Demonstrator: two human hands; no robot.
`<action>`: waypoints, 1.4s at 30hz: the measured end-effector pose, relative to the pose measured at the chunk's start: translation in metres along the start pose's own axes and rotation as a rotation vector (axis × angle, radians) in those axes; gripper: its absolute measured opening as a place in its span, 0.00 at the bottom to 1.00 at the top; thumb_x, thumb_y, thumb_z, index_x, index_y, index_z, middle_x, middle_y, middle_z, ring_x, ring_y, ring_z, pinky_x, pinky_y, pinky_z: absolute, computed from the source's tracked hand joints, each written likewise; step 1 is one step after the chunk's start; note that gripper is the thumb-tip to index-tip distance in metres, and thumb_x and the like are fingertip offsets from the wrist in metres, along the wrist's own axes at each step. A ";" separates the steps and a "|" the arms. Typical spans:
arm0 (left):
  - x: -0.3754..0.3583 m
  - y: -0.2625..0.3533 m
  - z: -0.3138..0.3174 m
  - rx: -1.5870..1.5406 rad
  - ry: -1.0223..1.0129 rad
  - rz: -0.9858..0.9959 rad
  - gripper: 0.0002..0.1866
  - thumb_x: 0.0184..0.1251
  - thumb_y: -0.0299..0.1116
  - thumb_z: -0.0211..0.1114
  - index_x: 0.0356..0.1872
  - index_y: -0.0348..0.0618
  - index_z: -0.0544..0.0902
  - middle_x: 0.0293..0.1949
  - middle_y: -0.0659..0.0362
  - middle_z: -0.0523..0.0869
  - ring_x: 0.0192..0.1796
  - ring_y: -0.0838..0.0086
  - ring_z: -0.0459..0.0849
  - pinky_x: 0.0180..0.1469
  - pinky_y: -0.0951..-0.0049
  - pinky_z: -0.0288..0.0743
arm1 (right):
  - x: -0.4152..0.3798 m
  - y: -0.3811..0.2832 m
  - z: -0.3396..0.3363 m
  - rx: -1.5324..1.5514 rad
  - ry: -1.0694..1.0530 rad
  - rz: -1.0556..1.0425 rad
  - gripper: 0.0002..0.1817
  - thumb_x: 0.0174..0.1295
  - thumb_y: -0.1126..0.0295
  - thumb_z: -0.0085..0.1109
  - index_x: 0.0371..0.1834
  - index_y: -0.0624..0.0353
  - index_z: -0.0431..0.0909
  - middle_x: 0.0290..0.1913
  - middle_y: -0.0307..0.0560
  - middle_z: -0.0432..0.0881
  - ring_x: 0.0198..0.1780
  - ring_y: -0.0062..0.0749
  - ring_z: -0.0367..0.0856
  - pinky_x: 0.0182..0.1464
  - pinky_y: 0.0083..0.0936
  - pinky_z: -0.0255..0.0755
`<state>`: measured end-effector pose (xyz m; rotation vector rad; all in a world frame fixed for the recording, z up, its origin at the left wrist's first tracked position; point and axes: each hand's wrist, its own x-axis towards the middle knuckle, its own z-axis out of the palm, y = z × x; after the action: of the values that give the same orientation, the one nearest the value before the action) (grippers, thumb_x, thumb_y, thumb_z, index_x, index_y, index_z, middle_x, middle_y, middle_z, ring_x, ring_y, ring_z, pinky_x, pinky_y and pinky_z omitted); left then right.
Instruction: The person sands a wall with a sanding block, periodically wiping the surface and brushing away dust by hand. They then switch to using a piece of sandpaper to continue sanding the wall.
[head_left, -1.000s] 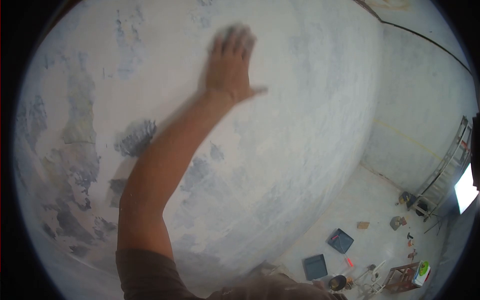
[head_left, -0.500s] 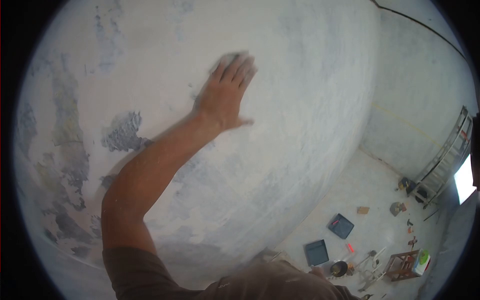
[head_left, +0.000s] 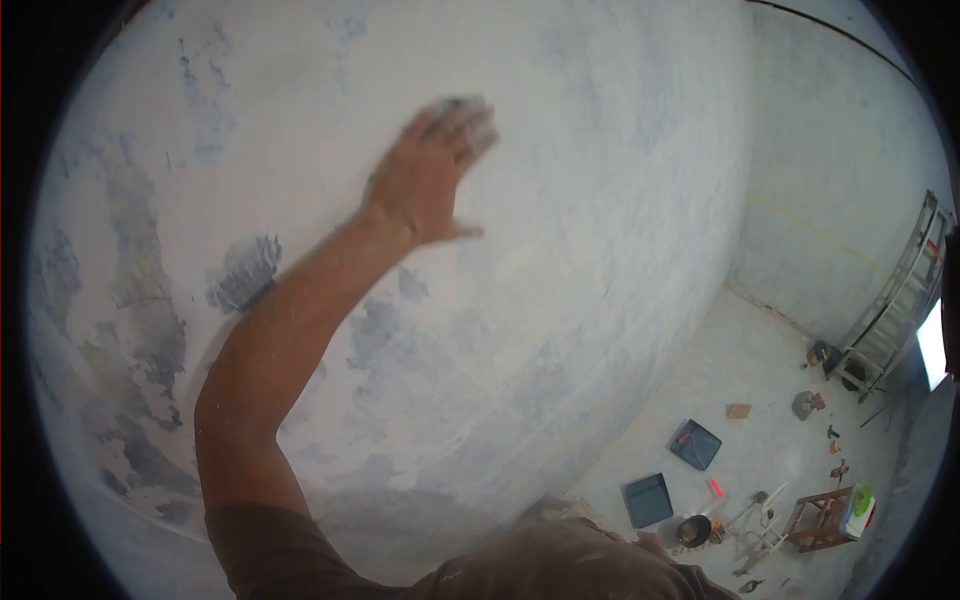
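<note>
My left hand (head_left: 430,165) is raised against the pale, patchy wall (head_left: 560,240), palm towards it. Its fingers point up, slightly blurred and whitish at the tips, and the thumb sticks out to the right. A dark patch shows by the fingertips; whether it is shadow or something thin under them I cannot make out. Below and left of the hand, a rough grey patch (head_left: 245,275) marks the wall beside my forearm. Only a bit of skin, apparently my right hand (head_left: 655,545), shows past my brown shirt at the bottom; its fingers are hidden.
On the floor at lower right lie two dark trays (head_left: 649,501) (head_left: 696,445), a red-handled tool (head_left: 715,488), a black bucket (head_left: 693,531) and a wooden stool (head_left: 822,520) with a white and green container on it. A metal ladder (head_left: 895,295) leans at the far right.
My left hand has shifted a little left across the wall. The view has moved slightly, so the floor items appear farther right.
</note>
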<state>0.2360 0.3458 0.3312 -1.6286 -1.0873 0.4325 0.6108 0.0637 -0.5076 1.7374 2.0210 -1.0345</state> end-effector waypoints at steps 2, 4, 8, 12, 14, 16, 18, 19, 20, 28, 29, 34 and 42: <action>0.034 -0.040 -0.017 0.039 0.124 -0.262 0.55 0.54 0.79 0.57 0.78 0.55 0.57 0.80 0.61 0.52 0.82 0.67 0.43 0.82 0.57 0.35 | -0.003 -0.005 -0.019 -0.030 -0.033 0.011 0.22 0.58 0.57 0.67 0.54 0.51 0.80 0.52 0.50 0.86 0.56 0.46 0.84 0.54 0.42 0.77; 0.053 -0.041 -0.024 0.032 0.145 -0.355 0.55 0.54 0.78 0.58 0.78 0.55 0.58 0.80 0.61 0.52 0.82 0.67 0.43 0.82 0.58 0.35 | -0.002 -0.005 -0.022 -0.057 -0.074 0.037 0.23 0.57 0.56 0.69 0.54 0.51 0.79 0.51 0.50 0.86 0.56 0.46 0.84 0.54 0.42 0.77; 0.013 0.008 -0.013 -0.036 0.024 -0.284 0.55 0.52 0.77 0.60 0.78 0.57 0.59 0.80 0.60 0.54 0.82 0.67 0.45 0.82 0.59 0.36 | 0.006 -0.010 -0.021 -0.076 -0.103 0.068 0.26 0.54 0.52 0.72 0.53 0.52 0.78 0.50 0.50 0.87 0.55 0.47 0.84 0.53 0.42 0.77; -0.011 0.009 0.003 -0.109 0.038 -0.040 0.55 0.51 0.77 0.60 0.77 0.57 0.60 0.80 0.59 0.54 0.82 0.66 0.45 0.82 0.58 0.37 | -0.002 -0.010 -0.011 -0.037 -0.044 0.055 0.26 0.53 0.53 0.74 0.53 0.50 0.80 0.49 0.51 0.87 0.55 0.48 0.84 0.53 0.42 0.77; 0.021 -0.027 -0.010 -0.030 0.149 -0.218 0.55 0.52 0.77 0.60 0.77 0.57 0.59 0.80 0.59 0.53 0.82 0.66 0.45 0.82 0.59 0.37 | -0.008 -0.009 -0.018 -0.069 -0.060 0.059 0.22 0.56 0.55 0.71 0.52 0.51 0.82 0.50 0.51 0.87 0.55 0.47 0.84 0.54 0.41 0.77; 0.046 -0.037 -0.025 0.016 0.204 -0.306 0.55 0.52 0.75 0.62 0.77 0.56 0.60 0.80 0.59 0.54 0.81 0.65 0.46 0.82 0.58 0.38 | -0.007 -0.010 -0.033 -0.064 -0.022 0.074 0.21 0.57 0.55 0.70 0.52 0.50 0.82 0.50 0.50 0.87 0.55 0.46 0.84 0.54 0.41 0.77; 0.060 -0.026 -0.026 -0.039 0.169 -0.433 0.55 0.52 0.75 0.62 0.77 0.54 0.60 0.79 0.59 0.55 0.81 0.65 0.47 0.82 0.56 0.38 | -0.004 -0.012 -0.050 -0.053 0.018 0.092 0.20 0.58 0.56 0.68 0.52 0.50 0.82 0.50 0.50 0.86 0.55 0.46 0.84 0.55 0.40 0.77; 0.046 -0.020 -0.019 -0.034 0.170 -0.350 0.55 0.53 0.77 0.60 0.77 0.53 0.60 0.80 0.58 0.54 0.82 0.64 0.44 0.81 0.53 0.37 | -0.011 -0.010 -0.050 -0.050 0.021 0.103 0.19 0.59 0.57 0.68 0.52 0.50 0.82 0.51 0.50 0.86 0.55 0.46 0.84 0.55 0.40 0.77; 0.029 -0.007 -0.013 -0.043 0.159 -0.344 0.55 0.53 0.77 0.60 0.77 0.53 0.60 0.80 0.58 0.54 0.82 0.64 0.44 0.81 0.53 0.37 | -0.023 -0.007 -0.045 -0.045 0.016 0.115 0.19 0.59 0.57 0.67 0.52 0.50 0.82 0.51 0.50 0.86 0.55 0.46 0.84 0.55 0.40 0.77; 0.041 -0.038 -0.017 -0.004 0.215 -0.290 0.53 0.50 0.74 0.65 0.76 0.61 0.61 0.80 0.58 0.54 0.81 0.65 0.46 0.82 0.54 0.38 | -0.028 0.001 -0.027 -0.027 -0.098 0.144 0.17 0.64 0.60 0.59 0.55 0.48 0.82 0.54 0.50 0.86 0.61 0.46 0.81 0.61 0.39 0.74; 0.043 -0.033 -0.019 -0.021 0.205 -0.328 0.53 0.50 0.73 0.65 0.76 0.60 0.61 0.80 0.58 0.54 0.81 0.65 0.46 0.82 0.54 0.38 | -0.021 0.003 -0.020 -0.026 -0.076 0.152 0.17 0.64 0.59 0.59 0.55 0.48 0.81 0.54 0.50 0.86 0.60 0.46 0.81 0.61 0.39 0.74; -0.010 0.002 -0.012 -0.142 0.050 -0.224 0.54 0.50 0.74 0.65 0.77 0.61 0.61 0.80 0.58 0.52 0.81 0.64 0.46 0.81 0.54 0.39 | -0.020 -0.004 -0.027 -0.053 -0.061 0.070 0.20 0.63 0.56 0.61 0.56 0.50 0.80 0.55 0.51 0.85 0.59 0.46 0.82 0.60 0.40 0.75; 0.040 -0.024 -0.016 -0.044 0.186 -0.356 0.53 0.50 0.75 0.65 0.76 0.62 0.61 0.80 0.57 0.52 0.81 0.62 0.47 0.81 0.55 0.40 | 0.027 0.012 -0.011 -0.078 -0.085 0.081 0.21 0.60 0.58 0.67 0.55 0.50 0.80 0.53 0.51 0.86 0.58 0.47 0.83 0.58 0.41 0.76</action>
<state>0.2582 0.3691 0.3687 -1.4416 -1.2196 0.0229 0.6183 0.0913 -0.5213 1.6916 1.8977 -0.9743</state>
